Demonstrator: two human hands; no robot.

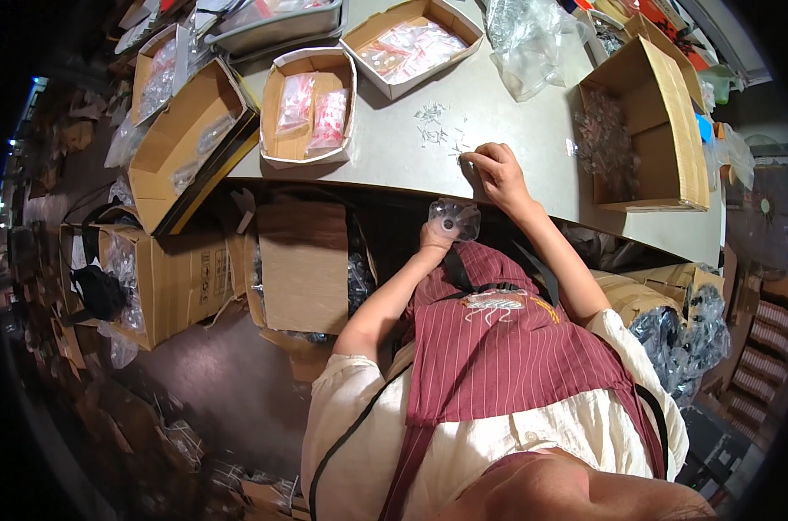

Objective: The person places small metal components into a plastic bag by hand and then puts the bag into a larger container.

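My left hand (435, 237) is closed around a clear plastic piece (454, 219) just off the table's front edge. This piece looks like a small bag or cup with a flared, wavy mouth; I cannot tell which. My right hand (498, 176) is over the table near that edge, thumb and fingertips pinched together at the surface. What the pinch holds, if anything, is too small to make out. Just beyond the fingertips lies a loose scatter of small, thin, whitish pieces (431, 133).
On the grey table (385, 152) stand a carton tray (272, 152) with pink-and-clear packets, another tray (394, 91) of packets, and a tipped cardboard box (663, 156) with small clear parts. A crumpled plastic bag (533, 52) lies at the back. Cardboard boxes (303, 265) stand below.
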